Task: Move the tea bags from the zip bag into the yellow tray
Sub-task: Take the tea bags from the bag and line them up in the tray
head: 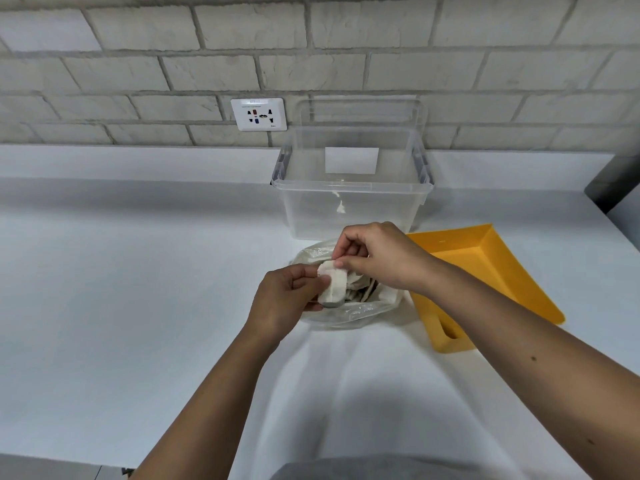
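1. At the centre of the frame, the left hand and the right hand meet over an open zip bag lying on a white counter.
2. The left hand pinches a small white wad of tea bags from the left side. The right thumb and forefinger nip its top edge.
3. The wad sits just above the bag's mouth, its long axis running roughly top to bottom of the frame. More tea bags show inside the bag, pale with darker edges.
4. The yellow tray lies to the right of the hands, just beside the bag, its long side angled toward the lower right. The right hand is the nearer one, so the carry likely goes rightward.
5. The tray floor that shows holds no tea bags.
6. A clear plastic box stands behind, at upper centre.
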A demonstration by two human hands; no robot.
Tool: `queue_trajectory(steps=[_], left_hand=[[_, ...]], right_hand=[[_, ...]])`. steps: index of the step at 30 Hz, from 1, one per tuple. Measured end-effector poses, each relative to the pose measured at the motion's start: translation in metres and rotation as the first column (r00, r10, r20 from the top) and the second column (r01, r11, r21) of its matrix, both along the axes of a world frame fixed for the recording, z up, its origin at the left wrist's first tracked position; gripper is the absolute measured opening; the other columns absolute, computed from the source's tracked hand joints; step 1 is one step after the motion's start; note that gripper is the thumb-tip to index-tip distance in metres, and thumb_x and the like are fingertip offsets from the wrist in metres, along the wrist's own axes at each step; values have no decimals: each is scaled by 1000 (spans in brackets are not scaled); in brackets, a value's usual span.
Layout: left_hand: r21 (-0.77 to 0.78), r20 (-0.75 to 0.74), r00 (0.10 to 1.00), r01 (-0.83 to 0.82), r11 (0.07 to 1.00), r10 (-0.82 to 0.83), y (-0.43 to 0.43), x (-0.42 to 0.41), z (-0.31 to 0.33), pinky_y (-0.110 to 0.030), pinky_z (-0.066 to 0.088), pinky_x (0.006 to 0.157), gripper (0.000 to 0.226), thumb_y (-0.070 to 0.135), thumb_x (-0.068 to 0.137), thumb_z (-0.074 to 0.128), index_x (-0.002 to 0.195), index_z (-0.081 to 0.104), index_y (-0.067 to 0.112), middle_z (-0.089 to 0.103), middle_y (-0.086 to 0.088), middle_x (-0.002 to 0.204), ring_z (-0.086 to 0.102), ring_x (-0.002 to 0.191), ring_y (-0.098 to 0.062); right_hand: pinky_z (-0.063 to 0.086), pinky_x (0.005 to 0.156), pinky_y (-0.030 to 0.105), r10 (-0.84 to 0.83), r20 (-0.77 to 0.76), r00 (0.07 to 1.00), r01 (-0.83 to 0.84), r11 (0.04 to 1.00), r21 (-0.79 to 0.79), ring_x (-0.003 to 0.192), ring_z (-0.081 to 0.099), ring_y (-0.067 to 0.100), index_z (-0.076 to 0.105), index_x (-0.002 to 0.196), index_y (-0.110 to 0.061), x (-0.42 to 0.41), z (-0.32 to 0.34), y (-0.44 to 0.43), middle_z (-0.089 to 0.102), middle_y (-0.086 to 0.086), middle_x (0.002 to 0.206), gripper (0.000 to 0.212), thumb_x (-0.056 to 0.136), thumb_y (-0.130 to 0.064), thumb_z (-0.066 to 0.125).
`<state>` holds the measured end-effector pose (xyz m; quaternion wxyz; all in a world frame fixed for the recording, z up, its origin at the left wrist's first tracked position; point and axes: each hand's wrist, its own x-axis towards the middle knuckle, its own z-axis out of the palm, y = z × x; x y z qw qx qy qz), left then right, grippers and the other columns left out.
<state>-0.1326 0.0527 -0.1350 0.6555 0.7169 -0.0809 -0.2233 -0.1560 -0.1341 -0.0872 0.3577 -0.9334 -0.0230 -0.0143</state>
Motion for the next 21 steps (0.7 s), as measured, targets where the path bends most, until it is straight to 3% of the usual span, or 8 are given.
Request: queue_trajectory(steps=[3, 6, 10, 13, 17, 21], left_hand=[[76, 82, 986, -149, 986, 143, 5, 8, -8, -36, 62, 75, 5, 11, 89, 70, 87, 74, 13, 74, -16, 81, 69, 78, -23], [118, 125, 972, -212, 970, 197, 10, 13, -13, -34, 62, 73, 6, 13, 90, 69, 85, 73, 14, 70, -11, 70, 66, 73, -21], [109, 105, 975, -207, 972, 196, 10, 15, -15, -33, 62, 72, 6, 12, 90, 68, 87, 73, 12, 68, -15, 70, 65, 72, -20], [106, 94, 979, -192, 976, 183, 8, 15, -16, -28, 61, 69, 6, 12, 91, 68, 88, 73, 12, 66, -9, 68, 63, 72, -20], [105, 89, 979, -193, 975, 184, 9, 16, -15, -25, 59, 66, 9, 13, 92, 66, 88, 73, 12, 68, -25, 82, 65, 76, -23], [91, 79, 978, -199, 976, 192, 10, 16, -14, -25, 60, 67, 13, 15, 95, 63, 88, 74, 12, 71, -24, 89, 70, 80, -28]], right_hand=[[42, 55, 6, -77, 34, 996, 78, 997, -27, 59, 58, -11, 71, 89, -17, 0, -4, -9, 62, -15, 69, 2, 88, -17, 70], [38, 57, 7, -69, 24, 997, 72, 977, -203, 59, 56, -10, 73, 91, -18, -2, -14, -15, 68, -9, 84, 5, 89, -17, 68], [47, 76, 27, -15, -37, 999, -6, 865, -502, 99, 62, 15, 71, 107, -24, -1, -32, -14, 64, -6, 111, 21, 89, -17, 64], [51, 74, 33, 19, -64, 998, -55, 775, -629, 100, 62, 21, 67, 116, -27, 1, -39, -11, 59, -7, 114, 31, 90, -12, 60], [51, 67, 35, 46, -65, 997, -79, 691, -719, 90, 63, 23, 67, 108, -26, 0, -42, -7, 56, -5, 108, 18, 93, -19, 58], [40, 65, 29, 34, -60, 998, -66, 727, -684, 95, 63, 19, 67, 106, -28, 0, -34, -10, 58, -8, 109, 16, 96, -30, 54]])
